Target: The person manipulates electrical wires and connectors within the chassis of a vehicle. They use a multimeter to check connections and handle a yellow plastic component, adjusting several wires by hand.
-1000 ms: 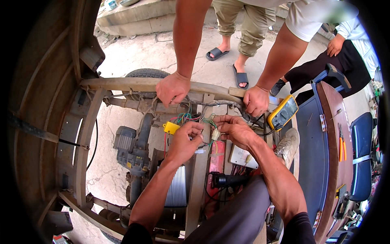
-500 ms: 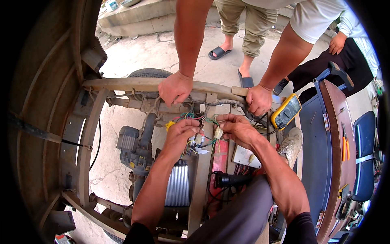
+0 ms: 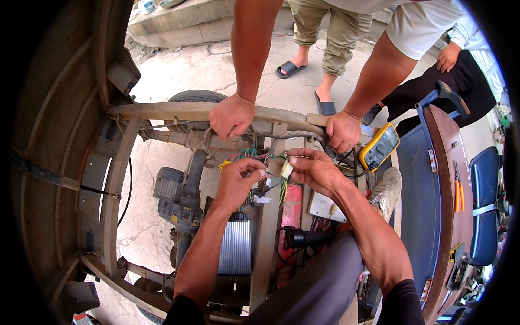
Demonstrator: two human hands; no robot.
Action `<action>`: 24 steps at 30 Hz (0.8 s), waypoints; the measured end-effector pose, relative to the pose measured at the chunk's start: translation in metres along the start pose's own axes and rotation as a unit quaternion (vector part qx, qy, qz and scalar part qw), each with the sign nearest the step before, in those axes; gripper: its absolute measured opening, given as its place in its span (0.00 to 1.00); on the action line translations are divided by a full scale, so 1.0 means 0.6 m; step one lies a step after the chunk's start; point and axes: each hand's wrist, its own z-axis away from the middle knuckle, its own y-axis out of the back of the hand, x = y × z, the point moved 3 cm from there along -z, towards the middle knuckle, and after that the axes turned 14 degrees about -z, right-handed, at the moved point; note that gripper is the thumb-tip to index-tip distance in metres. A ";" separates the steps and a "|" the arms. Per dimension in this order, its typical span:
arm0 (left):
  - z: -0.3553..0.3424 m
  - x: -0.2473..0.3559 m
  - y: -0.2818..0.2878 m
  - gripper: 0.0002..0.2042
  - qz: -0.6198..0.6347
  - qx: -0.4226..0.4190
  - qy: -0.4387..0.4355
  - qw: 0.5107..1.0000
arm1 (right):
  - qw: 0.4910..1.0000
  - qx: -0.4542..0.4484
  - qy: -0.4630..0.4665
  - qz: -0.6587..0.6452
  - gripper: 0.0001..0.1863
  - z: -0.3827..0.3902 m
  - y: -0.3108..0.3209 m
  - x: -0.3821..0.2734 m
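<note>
My right hand [image 3: 318, 172] pinches a cream-white plastic wire connector [image 3: 286, 169] between thumb and fingers, with green and yellow wires running from it. Just to its left, my left hand [image 3: 241, 181] has thumb and fingertips pressed together; what they hold, if anything, is hidden. Between and below the hands lies a tangle of coloured wires [image 3: 252, 154] with a white connector [image 3: 262, 200] among them. A finned silver metal box [image 3: 236, 246] sits below my left hand. Beside the red part [image 3: 291, 203] is a white box [image 3: 326, 207], beneath my right forearm.
A metal vehicle frame [image 3: 189, 112] surrounds the wiring. Another person's hands [image 3: 232, 116] rest on its far rail. A yellow multimeter [image 3: 380, 146] leans at the right, near a shoe [image 3: 387, 194]. Orange-handled pliers [image 3: 459, 195] lie on the brown panel [image 3: 448, 157]. A motor [image 3: 179, 200] is at left.
My left hand has shifted slightly left, away from the connector. The connector in my right hand has moved a little up and left and tilted. The other person's hands stay on the rail.
</note>
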 end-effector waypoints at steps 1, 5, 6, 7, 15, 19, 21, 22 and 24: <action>-0.001 0.000 -0.001 0.07 0.001 -0.001 0.000 1.000 | 1.000 0.001 0.000 0.000 0.17 0.001 -0.001 -0.001; -0.001 -0.002 0.004 0.06 0.002 0.038 -0.001 0.999 | 1.000 0.006 -0.007 -0.005 0.17 0.003 -0.005 -0.002; 0.000 -0.002 0.005 0.05 -0.002 0.034 -0.007 0.999 | 1.000 0.007 -0.012 -0.006 0.18 0.003 -0.005 -0.001; 0.000 -0.001 0.006 0.05 -0.001 0.034 -0.007 0.999 | 1.000 0.007 -0.011 -0.006 0.18 0.004 -0.004 -0.002; 0.003 -0.008 -0.003 0.07 -0.053 -0.007 -0.007 0.999 | 0.999 -0.001 -0.031 0.018 0.15 0.007 -0.004 0.000; 0.004 0.008 -0.016 0.10 0.005 0.027 -0.029 0.999 | 0.999 0.003 -0.048 0.018 0.14 0.005 -0.003 0.004; 0.004 -0.002 -0.017 0.13 -0.065 -0.031 -0.031 0.997 | 0.997 0.009 -0.059 0.039 0.12 0.000 0.004 0.012; 0.004 -0.005 -0.019 0.13 -0.065 -0.031 -0.031 0.997 | 0.997 0.009 -0.059 0.040 0.12 -0.001 0.004 0.014; 0.004 -0.010 -0.024 0.14 -0.117 -0.025 -0.006 0.993 | 0.995 0.009 -0.078 0.066 0.12 -0.002 0.003 0.018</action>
